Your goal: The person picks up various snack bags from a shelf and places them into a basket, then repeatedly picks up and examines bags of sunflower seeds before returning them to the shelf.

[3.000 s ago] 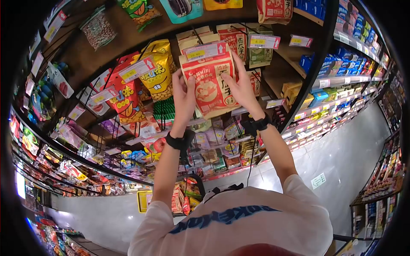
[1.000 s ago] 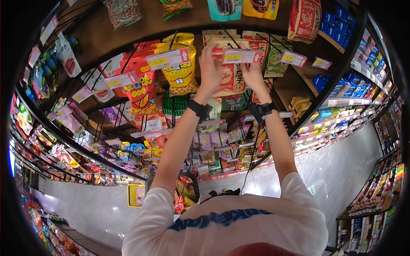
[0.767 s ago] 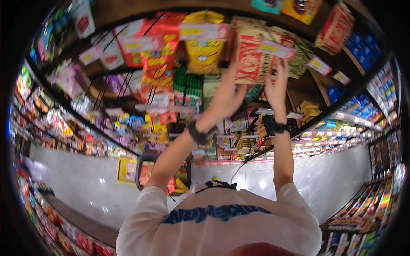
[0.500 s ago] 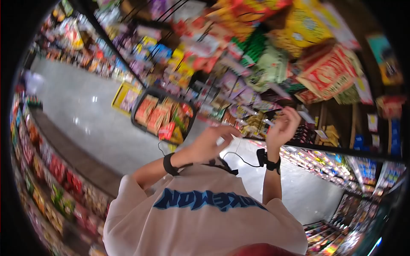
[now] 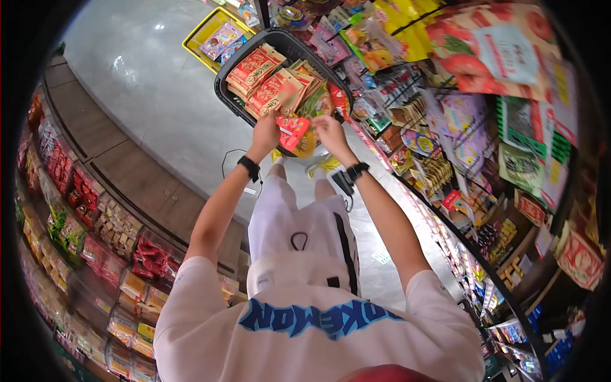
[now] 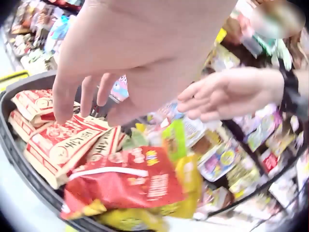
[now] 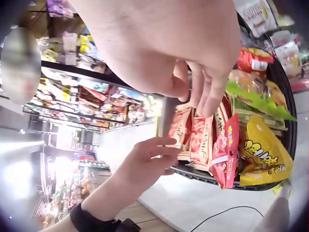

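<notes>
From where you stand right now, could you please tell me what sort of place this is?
Most likely a supermarket or snack shop: there is a black basket holding red-and-cream packets, with packaged goods displayed on both sides.

Bare left hand (image 6: 135,53) got chopped by the left wrist view's top edge, a blur smeared one rectangular cream-and-red packet (image 5: 270,95), and shiny red bags (image 5: 156,256) looked too tiny to read.

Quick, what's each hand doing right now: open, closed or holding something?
Left hand: open, fingers loosely bent, holding nothing.
Right hand: open, holding nothing.
</notes>
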Tool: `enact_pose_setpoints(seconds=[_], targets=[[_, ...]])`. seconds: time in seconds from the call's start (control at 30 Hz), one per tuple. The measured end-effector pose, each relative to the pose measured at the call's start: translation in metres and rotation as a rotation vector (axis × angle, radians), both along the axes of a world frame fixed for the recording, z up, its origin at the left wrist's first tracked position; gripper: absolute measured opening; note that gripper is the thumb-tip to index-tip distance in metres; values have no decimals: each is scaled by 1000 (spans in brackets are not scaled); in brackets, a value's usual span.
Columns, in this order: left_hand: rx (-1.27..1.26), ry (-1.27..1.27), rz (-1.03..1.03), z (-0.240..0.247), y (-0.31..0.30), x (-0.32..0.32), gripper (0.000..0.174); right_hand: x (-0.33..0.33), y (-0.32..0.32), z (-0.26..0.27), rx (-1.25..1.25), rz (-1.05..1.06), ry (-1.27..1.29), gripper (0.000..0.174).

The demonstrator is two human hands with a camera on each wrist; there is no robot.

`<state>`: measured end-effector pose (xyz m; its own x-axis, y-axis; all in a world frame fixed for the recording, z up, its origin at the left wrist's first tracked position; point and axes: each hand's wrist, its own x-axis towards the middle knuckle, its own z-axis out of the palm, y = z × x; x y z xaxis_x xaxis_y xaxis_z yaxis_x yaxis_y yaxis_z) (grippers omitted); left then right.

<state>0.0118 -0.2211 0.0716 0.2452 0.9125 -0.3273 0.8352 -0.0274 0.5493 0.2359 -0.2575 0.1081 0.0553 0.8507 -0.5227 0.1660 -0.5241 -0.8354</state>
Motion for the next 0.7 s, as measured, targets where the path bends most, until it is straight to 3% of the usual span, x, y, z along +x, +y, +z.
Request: enact_pose_setpoints(seconds=[0.03, 0.07, 0.17, 0.23, 0.33, 0.37, 0.4, 0.47, 0.53, 0.6, 0.63, 0.67, 0.7], targets=[[37, 80, -34, -26, 4, -1, 46, -10, 12, -34, 9, 27, -11, 18], [-68, 168, -138, -27, 17, 3, 64, -17, 17, -71, 11, 47, -24, 21], [17, 280, -55, -95, 28, 10, 83, -41, 35, -130, 0, -29, -235, 19], [-53, 384, 4, -129, 36, 8, 91, -56, 44, -130, -9, -66, -308, 18], [-66, 334, 18, -175, 44, 0, 92, -68, 39, -100, 7, -95, -328, 18], [-45, 341, 43, -174, 45, 0, 81, -68, 35, -96, 17, -90, -327, 18], [-148, 347, -55, -155, 55, -4, 64, -66, 32, -91, 31, -87, -327, 18], [-169, 172, 37, -86, 60, 4, 56, -59, 26, -82, -64, -107, -259, 27], [240, 169, -89, -41, 42, 9, 61, -59, 33, -49, -50, -313, -52, 27], [190, 129, -128, 49, 30, 26, 62, -58, 46, 23, 223, -418, 104, 35], [323, 139, -205, 75, 19, 31, 60, -47, 48, 47, 209, -297, 70, 33], [286, 118, -224, 114, 7, 40, 59, -41, 46, 45, 377, -358, 26, 31], [400, 90, -228, 138, -7, 49, 62, -29, 41, 72, 321, -318, -109, 30]])
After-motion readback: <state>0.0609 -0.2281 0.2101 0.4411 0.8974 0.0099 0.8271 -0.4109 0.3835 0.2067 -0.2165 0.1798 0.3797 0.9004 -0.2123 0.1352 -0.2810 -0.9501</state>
